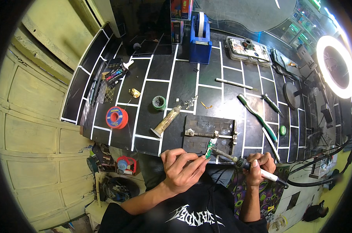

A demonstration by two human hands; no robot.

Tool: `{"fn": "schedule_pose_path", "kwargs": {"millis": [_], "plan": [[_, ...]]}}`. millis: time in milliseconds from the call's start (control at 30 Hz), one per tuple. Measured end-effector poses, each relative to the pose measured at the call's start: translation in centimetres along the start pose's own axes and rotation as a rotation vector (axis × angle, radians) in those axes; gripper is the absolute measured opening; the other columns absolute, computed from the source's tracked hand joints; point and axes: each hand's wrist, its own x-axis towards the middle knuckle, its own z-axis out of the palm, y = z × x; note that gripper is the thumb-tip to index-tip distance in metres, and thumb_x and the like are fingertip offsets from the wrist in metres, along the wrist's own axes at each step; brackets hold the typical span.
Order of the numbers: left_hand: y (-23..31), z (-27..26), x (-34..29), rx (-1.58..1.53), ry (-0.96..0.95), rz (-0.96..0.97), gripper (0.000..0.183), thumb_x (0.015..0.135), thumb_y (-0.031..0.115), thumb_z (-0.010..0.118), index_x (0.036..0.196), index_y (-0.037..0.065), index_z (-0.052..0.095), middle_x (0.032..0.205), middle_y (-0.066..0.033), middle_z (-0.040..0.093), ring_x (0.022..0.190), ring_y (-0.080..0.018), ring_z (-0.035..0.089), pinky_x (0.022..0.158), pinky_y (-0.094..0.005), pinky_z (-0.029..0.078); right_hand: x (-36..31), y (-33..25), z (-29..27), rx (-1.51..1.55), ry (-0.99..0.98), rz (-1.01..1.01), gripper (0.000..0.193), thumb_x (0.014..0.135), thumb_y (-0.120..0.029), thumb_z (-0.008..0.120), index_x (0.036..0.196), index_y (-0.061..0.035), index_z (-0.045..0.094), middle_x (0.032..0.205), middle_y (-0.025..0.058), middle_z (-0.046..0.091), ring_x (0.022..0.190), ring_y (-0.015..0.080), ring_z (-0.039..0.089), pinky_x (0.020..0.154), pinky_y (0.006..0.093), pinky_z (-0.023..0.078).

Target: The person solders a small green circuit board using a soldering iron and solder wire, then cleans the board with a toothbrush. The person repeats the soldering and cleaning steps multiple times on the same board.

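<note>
My left hand [180, 171] pinches a small green circuit board [209, 150] at its lower end, just over the front edge of a dark board holder [192, 144]. In my right hand [256, 170] is a soldering iron [269, 176] with a white handle and a dark collar. Its metal tip points left and meets the circuit board's right side; whether it touches cannot be made out. Behind the board runs the holder's spring-loaded metal clamp [203, 134]. A syringe-like tube [167, 122] lies left of the holder.
Left of the tube stand a green flux jar [159, 102] and a red solder spool [117, 117]. A green toothbrush [257, 116], a thin white stick [236, 84] and a green cap [282, 130] lie right. Farther back are a blue tape dispenser [199, 50] and a bright ring light [319, 66].
</note>
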Motion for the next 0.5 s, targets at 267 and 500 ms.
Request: {"fn": "schedule_pose_path", "kwargs": {"millis": [267,500], "plan": [[0.00,-0.07,0.03,0.001,-0.008,0.001,0.027,0.067,0.011,0.090,0.092,0.013,0.080,0.084,0.0050,0.066,0.085,-0.0202,0.053,0.080,-0.0355,0.036,-0.46,0.45,-0.35,-0.110,-0.007,-0.018,0.030,0.090,-0.012,0.065,0.073,-0.0038,0.042,0.058,0.0105,0.058,0.048,0.0135,0.051,0.050,0.0289,0.047],[-0.01,-0.05,-0.02,0.002,-0.006,0.007,0.028,0.068,0.011,0.090,0.094,0.014,0.080,0.084,0.0049,0.066,0.085,-0.0203,0.053,0.080,-0.0354,0.036,-0.25,0.08,-0.01,0.048,-0.008,0.014,0.032,0.092,-0.014,0.066,0.073,-0.0037,0.042,0.057,0.0111,0.058,0.048,0.0142,0.051,0.051,0.0290,0.048]]}}
